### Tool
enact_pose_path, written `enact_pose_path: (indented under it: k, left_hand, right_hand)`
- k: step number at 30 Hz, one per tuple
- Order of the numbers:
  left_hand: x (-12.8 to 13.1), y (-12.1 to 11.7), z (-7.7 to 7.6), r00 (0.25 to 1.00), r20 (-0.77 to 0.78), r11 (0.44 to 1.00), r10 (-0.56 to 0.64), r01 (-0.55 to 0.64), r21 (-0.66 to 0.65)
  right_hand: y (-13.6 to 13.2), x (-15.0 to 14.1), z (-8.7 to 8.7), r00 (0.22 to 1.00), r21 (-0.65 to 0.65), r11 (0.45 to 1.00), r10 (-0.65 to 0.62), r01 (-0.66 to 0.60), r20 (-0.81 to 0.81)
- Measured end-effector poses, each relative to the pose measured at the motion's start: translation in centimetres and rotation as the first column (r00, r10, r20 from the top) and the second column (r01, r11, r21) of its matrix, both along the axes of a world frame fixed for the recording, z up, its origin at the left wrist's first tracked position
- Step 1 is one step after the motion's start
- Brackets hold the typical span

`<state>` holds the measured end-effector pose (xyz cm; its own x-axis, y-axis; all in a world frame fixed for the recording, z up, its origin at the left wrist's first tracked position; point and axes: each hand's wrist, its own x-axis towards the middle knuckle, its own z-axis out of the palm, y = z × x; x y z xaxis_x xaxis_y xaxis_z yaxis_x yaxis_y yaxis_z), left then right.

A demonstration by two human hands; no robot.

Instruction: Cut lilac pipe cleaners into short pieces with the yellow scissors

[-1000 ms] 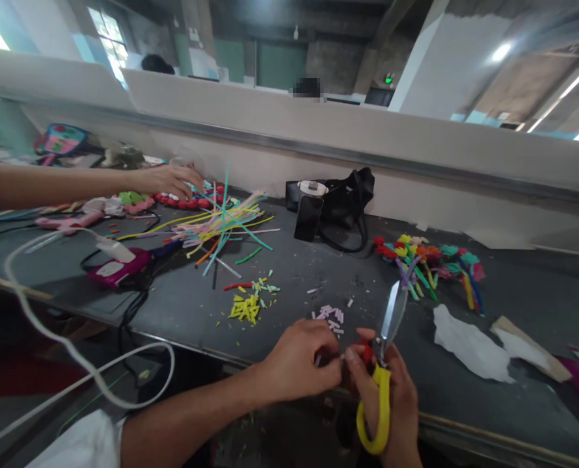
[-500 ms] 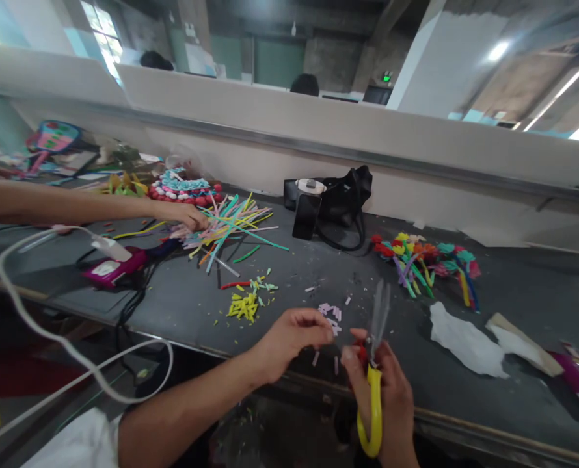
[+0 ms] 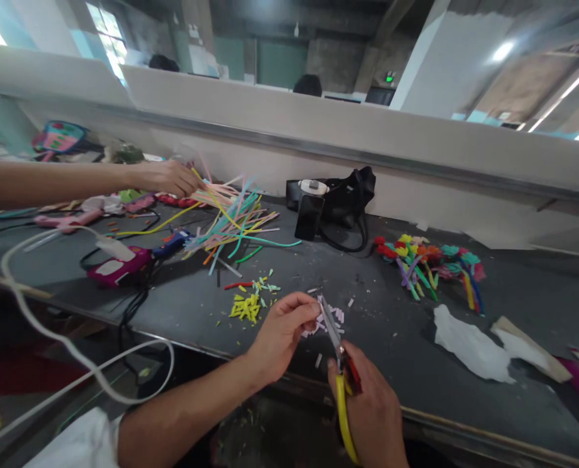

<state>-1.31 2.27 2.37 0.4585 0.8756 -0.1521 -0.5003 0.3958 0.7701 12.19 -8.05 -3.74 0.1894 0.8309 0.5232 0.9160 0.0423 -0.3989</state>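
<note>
My right hand (image 3: pixel 370 409) is wrapped round a pair of scissors (image 3: pixel 337 348) with yellow and red handles. Their blades point away from me, nearly together, with the tips at the fingertips of my left hand (image 3: pixel 284 328). Thumb and fingers of that hand are pinched over the table, and whatever is between them is too small to make out. Just beyond and below the blades lie short lilac cut pieces (image 3: pixel 338 315). To the left is a small heap of yellow cut pieces (image 3: pixel 244 308), with pale green bits and a red piece beside it.
From the left, another person's hand (image 3: pixel 172 179) holds up some strips above a bundle of coloured pipe cleaners (image 3: pixel 235 221). A magenta device (image 3: pixel 121 266) with cables lies nearby. Further back stand a phone (image 3: pixel 309 218) and black bag (image 3: pixel 360 195). Fuzzy flowers (image 3: pixel 429 257) and white paper (image 3: pixel 470 344) lie right.
The scissors have swung left from upright in my right hand to my left fingertips. Lilac bits fell near the table edge. The other person's hand reached into the bundle and lifted some strips.
</note>
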Motion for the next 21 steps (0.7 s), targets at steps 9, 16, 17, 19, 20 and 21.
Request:
enact_pose_path:
  k: [9,16,17,19,20,21]
  left_hand:
    - [0.10,0.01,-0.22,1.000,0.029,1.000,-0.003,0.004,-0.028]
    - [0.05,-0.15,0.17,1.000,0.029,0.999,0.002,-0.001,-0.033]
    - [0.04,-0.17,0.15,1.000,0.029,1.000,0.000,0.001,-0.029]
    - [0.01,-0.20,0.06,1.000,0.028,1.000,-0.005,0.006,-0.021]
    - [-0.01,-0.20,0.01,1.000,0.025,1.000,-0.006,0.007,-0.017]
    - [-0.02,-0.19,-0.03,1.000,0.017,1.000,-0.004,0.004,-0.009]
  right_hand:
    - [-0.12,-0.08,-0.08,0.999,-0.002,1.000,-0.019,0.019,0.027]
    - [-0.14,-0.01,0.13,0.999,0.020,1.000,0.004,-0.005,0.035]
    - [-0.18,-0.02,0.14,1.000,0.027,1.000,0.010,-0.010,0.029]
    - [-0.28,-0.03,0.17,1.000,0.019,1.000,0.020,-0.020,0.001]
    - [-0.31,-0.05,0.19,1.000,0.008,1.000,0.023,-0.022,-0.018]
    - [-0.34,-0.06,0.22,0.999,-0.003,1.000,0.023,-0.023,-0.034]
